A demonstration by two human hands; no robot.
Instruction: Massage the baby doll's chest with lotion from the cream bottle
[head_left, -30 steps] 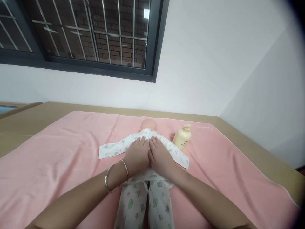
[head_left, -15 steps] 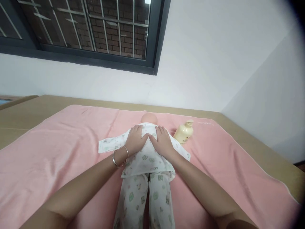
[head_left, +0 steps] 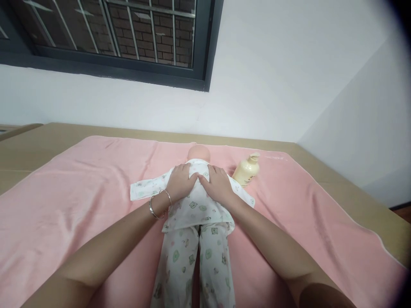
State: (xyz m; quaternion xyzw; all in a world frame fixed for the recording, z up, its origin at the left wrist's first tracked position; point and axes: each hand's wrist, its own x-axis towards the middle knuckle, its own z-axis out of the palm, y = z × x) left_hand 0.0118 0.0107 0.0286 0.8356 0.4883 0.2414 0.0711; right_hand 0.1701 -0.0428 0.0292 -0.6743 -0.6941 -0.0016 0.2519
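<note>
A baby doll point(head_left: 198, 152) lies flat on a pink cloth, dressed in a white printed top point(head_left: 196, 209) and matching trousers point(head_left: 212, 256). Only the smooth, bald round of its head shows, so I cannot tell which way it faces. My left hand point(head_left: 180, 183) rests flat on the upper left of the top, fingers stretched out. Mirroring it on the right, my right hand point(head_left: 218, 185) lies flat too, and the two thumbs meet near the middle. Silver bangles point(head_left: 160, 204) circle my left wrist. Both sleeves of the top spread out sideways.
A pale yellow pump bottle point(head_left: 246, 170) stands tilted-looking beside the right sleeve. The pink cloth point(head_left: 96, 171) has soft folds and covers most of a tan surface point(head_left: 25, 149). Behind are a white wall point(head_left: 257, 85) and a dark-framed barred window point(head_left: 154, 34).
The whole view has shifted slightly, with everything sitting a little higher in the picture. Both hands keep their place on the doll's top.
</note>
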